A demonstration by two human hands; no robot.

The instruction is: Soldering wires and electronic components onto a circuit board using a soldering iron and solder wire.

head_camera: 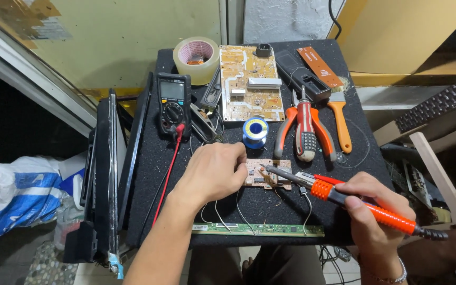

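My left hand (215, 171) rests on the black mat, fingers curled against the left edge of a small tan circuit board (273, 178). My right hand (368, 211) grips an orange soldering iron (365, 207) like a pen. Its metal tip (270, 169) touches the top of the small board. Thin wires run from the board down to a long green strip board (259, 229) at the mat's front edge.
On the mat behind lie a black multimeter (173, 103) with a red lead, a tape roll (196, 57), a large tan circuit board (250, 82), a solder spool (255, 132), red pliers (305, 129), an orange-handled tool (340, 124) and a black remote (302, 76). A flat panel (106, 179) stands on edge at left.
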